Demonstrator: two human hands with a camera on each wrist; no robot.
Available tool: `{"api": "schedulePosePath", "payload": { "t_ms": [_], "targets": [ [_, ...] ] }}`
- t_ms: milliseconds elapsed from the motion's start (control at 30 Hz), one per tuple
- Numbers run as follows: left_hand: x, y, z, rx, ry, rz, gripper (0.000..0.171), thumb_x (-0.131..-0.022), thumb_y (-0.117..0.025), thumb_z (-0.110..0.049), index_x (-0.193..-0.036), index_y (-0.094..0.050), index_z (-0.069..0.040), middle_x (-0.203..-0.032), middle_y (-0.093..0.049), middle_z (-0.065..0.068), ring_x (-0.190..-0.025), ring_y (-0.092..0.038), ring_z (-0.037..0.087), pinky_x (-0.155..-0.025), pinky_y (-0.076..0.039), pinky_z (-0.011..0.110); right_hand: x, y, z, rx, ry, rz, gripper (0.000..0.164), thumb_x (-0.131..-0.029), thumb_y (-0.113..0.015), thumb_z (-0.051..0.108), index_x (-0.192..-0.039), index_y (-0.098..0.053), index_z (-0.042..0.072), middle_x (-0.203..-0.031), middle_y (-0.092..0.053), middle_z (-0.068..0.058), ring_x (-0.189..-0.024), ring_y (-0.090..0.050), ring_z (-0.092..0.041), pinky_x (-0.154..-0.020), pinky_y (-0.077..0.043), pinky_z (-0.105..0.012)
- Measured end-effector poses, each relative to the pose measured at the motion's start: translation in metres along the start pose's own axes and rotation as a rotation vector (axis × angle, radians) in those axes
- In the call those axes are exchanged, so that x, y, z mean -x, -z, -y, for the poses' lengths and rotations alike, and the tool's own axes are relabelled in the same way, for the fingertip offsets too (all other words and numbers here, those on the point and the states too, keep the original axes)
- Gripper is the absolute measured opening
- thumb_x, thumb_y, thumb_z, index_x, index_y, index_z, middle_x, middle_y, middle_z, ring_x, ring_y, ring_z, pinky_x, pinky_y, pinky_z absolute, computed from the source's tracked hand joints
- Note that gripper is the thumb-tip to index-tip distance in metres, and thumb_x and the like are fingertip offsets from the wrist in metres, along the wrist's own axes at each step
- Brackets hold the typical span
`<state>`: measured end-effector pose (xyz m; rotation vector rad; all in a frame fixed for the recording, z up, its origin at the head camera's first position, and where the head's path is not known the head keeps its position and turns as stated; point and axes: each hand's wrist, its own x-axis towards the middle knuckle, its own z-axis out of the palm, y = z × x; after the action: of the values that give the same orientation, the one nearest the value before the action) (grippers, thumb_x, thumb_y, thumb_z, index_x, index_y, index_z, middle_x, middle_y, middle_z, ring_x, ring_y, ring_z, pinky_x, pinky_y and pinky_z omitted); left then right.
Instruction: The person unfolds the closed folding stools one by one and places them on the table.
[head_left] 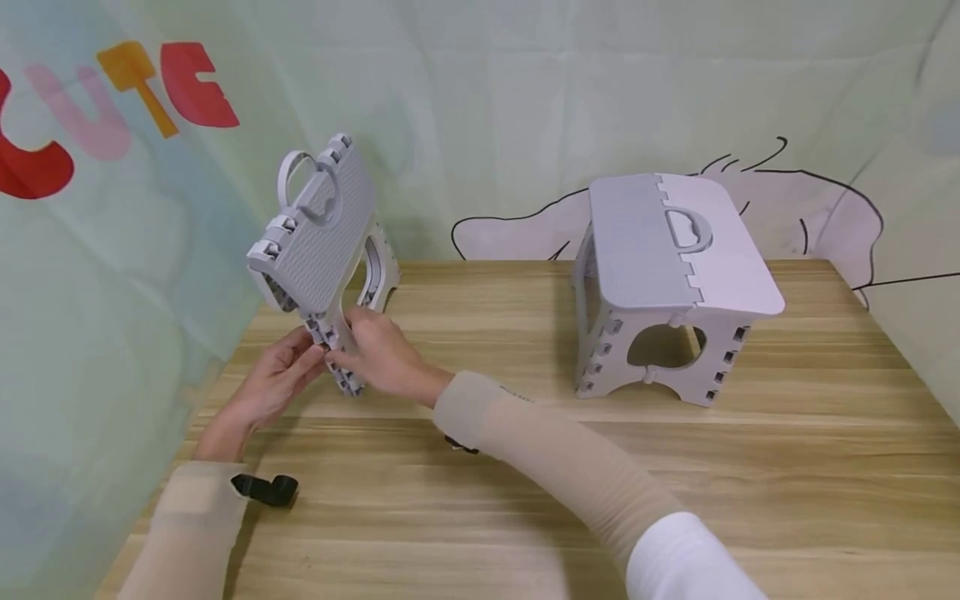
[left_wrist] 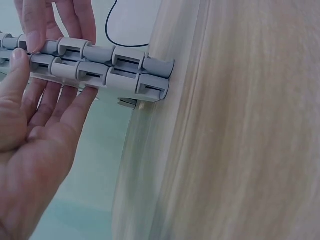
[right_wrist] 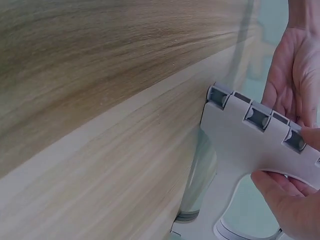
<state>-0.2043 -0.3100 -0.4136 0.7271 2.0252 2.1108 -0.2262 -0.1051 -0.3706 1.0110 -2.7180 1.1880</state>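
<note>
A partly folded grey-and-white plastic step stool [head_left: 330, 242] stands on the left of the table, its seat tilted steeply and its carry handle [head_left: 300, 179] raised. My left hand [head_left: 281, 379] holds the hinged edge of its near leg panel, thumb on one side and fingers beneath, as the left wrist view shows of the hinge knuckles [left_wrist: 95, 65]. From the other side my right hand [head_left: 382, 354] grips the same leg panel [right_wrist: 240, 135], with fingers through the cut-out in the right wrist view. Part of the fingers is hidden behind the panel.
A second folding stool [head_left: 637, 242], fully unfolded with its seat flat, stands on the right of the wooden table [head_left: 480, 500]. Printed fabric [head_left: 487, 108] hangs behind the table and along its left side.
</note>
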Motion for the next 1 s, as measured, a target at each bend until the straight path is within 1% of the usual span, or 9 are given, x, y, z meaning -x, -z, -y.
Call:
{"api": "schedulePosePath", "payload": {
  "t_ms": [233,500,767,1000],
  "targets": [
    [-0.002,0.001,0.005,0.029,-0.025,0.009,0.041,-0.107,-0.037,-0.001,-0.142,-0.051,-0.017,-0.136,-0.056,-0.004,-0.122,-0.056,0.006,-0.102,-0.046,0.022,0.001,0.001,0.0,0.002,-0.006,0.016,0.038,-0.096,-0.069,0.021,-0.124,-0.056,0.0,-0.108,-0.06,-0.004,-0.091,-0.057,-0.006,-0.072,-0.048,-0.011],
    [-0.004,0.001,0.009,0.043,-0.04,0.009,0.04,-0.107,-0.038,-0.001,-0.139,-0.053,-0.02,-0.131,-0.058,-0.003,-0.119,-0.058,0.006,-0.101,-0.047,0.022,0.001,0.003,-0.002,0.033,0.022,0.015,0.036,-0.096,-0.069,0.022,-0.121,-0.056,0.0,-0.103,-0.058,-0.003,-0.083,-0.054,-0.006,-0.064,-0.046,-0.01],
    [-0.004,0.001,0.009,0.039,-0.029,0.004,0.04,-0.107,-0.038,-0.002,-0.139,-0.052,-0.02,-0.132,-0.057,-0.004,-0.119,-0.057,0.006,-0.1,-0.047,0.021,0.005,0.008,-0.003,0.045,-0.002,0.024,0.037,-0.097,-0.068,0.024,-0.123,-0.054,0.001,-0.104,-0.058,-0.002,-0.085,-0.055,-0.007,-0.065,-0.046,-0.012],
    [-0.005,0.0,0.01,0.056,-0.037,0.011,0.041,-0.106,-0.036,0.001,-0.139,-0.053,-0.019,-0.131,-0.059,-0.002,-0.119,-0.058,0.007,-0.1,-0.047,0.023,0.009,0.012,-0.005,0.038,-0.023,0.024,0.037,-0.096,-0.069,0.024,-0.122,-0.053,0.002,-0.102,-0.057,-0.002,-0.082,-0.055,-0.007,-0.063,-0.046,-0.011]
  ]
}}
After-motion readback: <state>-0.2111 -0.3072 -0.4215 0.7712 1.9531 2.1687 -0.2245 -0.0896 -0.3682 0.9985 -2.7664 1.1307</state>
